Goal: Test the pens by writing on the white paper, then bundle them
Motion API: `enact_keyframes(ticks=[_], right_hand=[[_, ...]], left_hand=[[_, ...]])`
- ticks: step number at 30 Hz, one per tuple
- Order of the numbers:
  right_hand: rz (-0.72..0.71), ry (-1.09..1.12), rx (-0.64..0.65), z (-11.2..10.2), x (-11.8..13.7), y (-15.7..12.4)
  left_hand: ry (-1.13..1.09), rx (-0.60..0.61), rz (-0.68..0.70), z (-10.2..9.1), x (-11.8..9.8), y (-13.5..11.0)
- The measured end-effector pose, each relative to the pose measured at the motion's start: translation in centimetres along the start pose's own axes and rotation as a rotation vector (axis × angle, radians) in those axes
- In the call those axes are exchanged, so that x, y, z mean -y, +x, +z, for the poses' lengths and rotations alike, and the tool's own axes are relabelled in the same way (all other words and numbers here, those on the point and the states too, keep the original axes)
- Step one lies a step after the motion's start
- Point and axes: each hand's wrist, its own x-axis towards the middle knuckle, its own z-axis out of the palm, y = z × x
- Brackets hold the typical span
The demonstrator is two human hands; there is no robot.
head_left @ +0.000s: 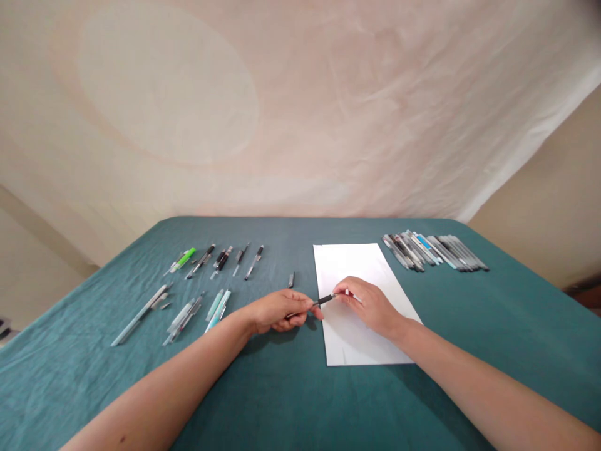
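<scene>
Both my hands meet over the teal tablecloth (pixel 282 401), at the left edge of a white sheet of paper (pixel 347 263). My left hand (pixel 277 311) is closed in a pinch on one end of a thin dark pen (pixel 323 300). My right hand (pixel 370 304) rests on the paper, its fingers pinched on the pen's other end. The pen lies nearly level between the two hands. A small dark cap-like piece (pixel 291 279) lies on the cloth just beyond my left hand.
Several pens and pen parts (pixel 211 260) lie spread out at the left of the table, among them a green one (pixel 183 259). A tight row of several pens (pixel 434 249) sits at the far right. A pale cloth backdrop (pixel 291 113) hangs behind the table.
</scene>
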Motion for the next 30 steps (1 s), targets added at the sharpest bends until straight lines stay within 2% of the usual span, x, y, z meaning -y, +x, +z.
enact_keyframes(ticks=[7, 12, 16, 21, 26, 30], right_hand=[[-0.025, -0.037, 0.094, -0.17, -0.37, -0.30], [0.041, -0.046, 0.067, -0.21, -0.34, -0.28], [-0.026, -0.079, 0.112, -0.25, -0.46, -0.38], [0.006, -0.070, 0.071, -0.29, -0.49, -0.49], [-0.057, -0.081, 0.124, -0.41, -0.39, -0.41], [-0.020, -0.086, 0.076, -0.39, -0.49, -0.44]], left_hand=[[0.037, -0.039, 0.071, 0.55, 0.46, 0.11], [0.031, -0.029, 0.041, 0.38, 0.41, 0.10], [0.039, -0.004, 0.039, 0.24, 0.30, 0.01], [0.034, -0.013, 0.031, 0.25, 0.33, 0.01], [0.043, -0.004, 0.038, 0.36, 0.22, -0.07], [0.028, -0.008, 0.031, 0.31, 0.13, -0.11]])
